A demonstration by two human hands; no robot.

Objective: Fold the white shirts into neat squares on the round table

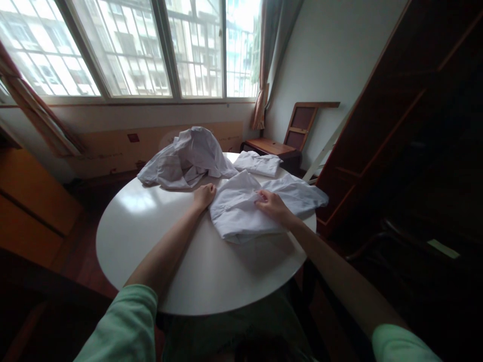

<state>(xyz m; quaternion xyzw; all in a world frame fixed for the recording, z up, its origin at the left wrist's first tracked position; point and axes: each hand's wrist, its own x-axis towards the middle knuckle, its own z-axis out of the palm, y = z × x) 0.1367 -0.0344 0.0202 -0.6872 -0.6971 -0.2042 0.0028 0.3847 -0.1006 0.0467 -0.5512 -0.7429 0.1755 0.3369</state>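
Observation:
A partly folded white shirt (241, 213) lies on the round white table (143, 246), with its right part stretching toward the table's right edge. At the shirt's upper left edge is my left hand (206, 195), its fingers curled closed against the cloth; the fingertips are hidden. My right hand (273, 205) rests over the middle of the shirt, with thumb and fingers pinching the fabric. Behind my left hand sits a loose, crumpled heap of white cloth (184, 158). Farther back on the right is a folded white garment (258, 163).
A wooden chair (275, 146) stands behind the table near the wall. Dark wooden panelling (377, 136) leans in on the right. Barred windows (139, 50) and a large flat cardboard piece (113, 146) are at the back. An orange-brown cabinet (33, 201) stands at left.

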